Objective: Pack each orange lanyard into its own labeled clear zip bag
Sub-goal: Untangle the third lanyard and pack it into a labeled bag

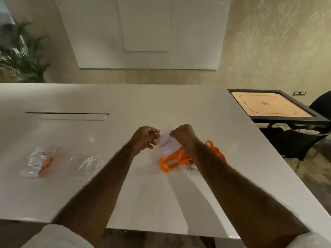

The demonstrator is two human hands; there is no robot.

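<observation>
the clear zip bag with a white label reading "alpha" is held just above the white counter, pinched at its top edge between both hands. the left hand has its fingers closed on the bag's left upper corner, and the right hand has its fingers closed on the right upper corner, as if parting the zip mouth. both forearms reach forward from the near edge, wrists slightly bent, knuckles up.

the loose orange ribbon lanyard with a small metal clip lies heaped on the counter just below and right of the bag, partly under the right forearm. it looks light, soft and floppy, likely to trail and snag on the bag mouth; bunching the ribbon, or leading with the clip, seems the better hold. the bag film looks thin and slippery.

well to the left lie a clear bag already holding an orange lanyard and a flat empty clear bag.
</observation>
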